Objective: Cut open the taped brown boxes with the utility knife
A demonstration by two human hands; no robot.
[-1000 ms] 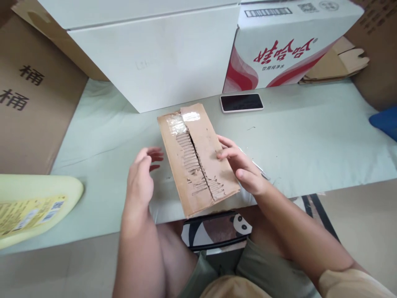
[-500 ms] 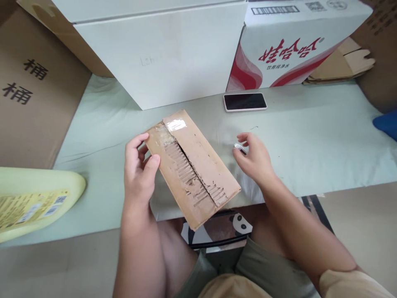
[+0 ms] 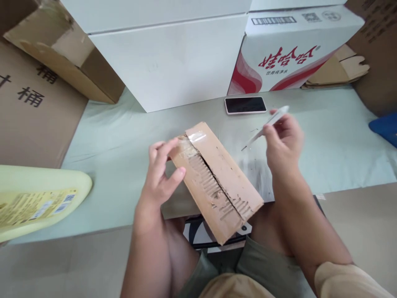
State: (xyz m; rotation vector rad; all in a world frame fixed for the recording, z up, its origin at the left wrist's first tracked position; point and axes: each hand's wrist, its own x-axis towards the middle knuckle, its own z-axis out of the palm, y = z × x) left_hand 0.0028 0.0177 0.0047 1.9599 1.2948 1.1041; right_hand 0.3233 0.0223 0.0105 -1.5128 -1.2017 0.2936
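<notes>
A small flat cardboard box (image 3: 231, 174) is tilted above the near edge of the covered table. Its upper face is torn along the middle seam, baring the corrugation, and clear tape shines at the far end. My left hand (image 3: 163, 169) grips its left side between thumb and fingers. To the right of the box, my right hand (image 3: 283, 140) pinches a slim white pen-like tool (image 3: 274, 118). The tool's thin dark tip points down and left toward the table; its exact kind I cannot make out.
Beyond my hands, a phone (image 3: 245, 105) lies before a white carton (image 3: 173, 66) and a red-and-white water carton (image 3: 288, 58). A pale yellow-green bottle (image 3: 43, 203) lies at the left, below brown cartons (image 3: 37, 120). Something blue (image 3: 384, 127) sits at the right edge.
My right hand has risen from the table and moved right, and the white tool now shows fully in its grip. My left hand and the box have shifted right and slightly nearer in view.
</notes>
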